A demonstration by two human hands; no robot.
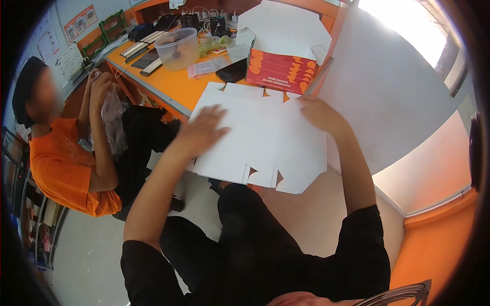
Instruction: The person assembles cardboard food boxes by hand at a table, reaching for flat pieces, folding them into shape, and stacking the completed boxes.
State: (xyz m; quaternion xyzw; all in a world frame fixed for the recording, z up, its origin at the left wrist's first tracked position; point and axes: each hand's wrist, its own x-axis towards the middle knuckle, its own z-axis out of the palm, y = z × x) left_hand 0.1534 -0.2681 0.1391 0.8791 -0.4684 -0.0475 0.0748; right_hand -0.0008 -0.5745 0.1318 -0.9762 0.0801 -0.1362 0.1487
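From the head view, the flat white carton blank [260, 140] lies half on the near edge of the orange table [173, 84], half hanging out over the person's lap. The left hand [201, 130] lies spread, palm down, on the sheet's nine o'clock side; the right hand [319, 115] rests at its two o'clock corner, fingers seemingly curled at the edge, though whether it actually pinches the card I cannot tell.

The sheet looks light, thin and fairly stiff, scored with notched flaps, so it would probably crease if grabbed mid-panel. Best held at opposite edges.

At twelve o'clock from it sits a stack of red printed cartons [280, 71]; at eleven, a clear plastic bowl [177, 48]. At nine o'clock, a co-worker in an orange shirt [61, 168] handles a clear bag [113, 120].
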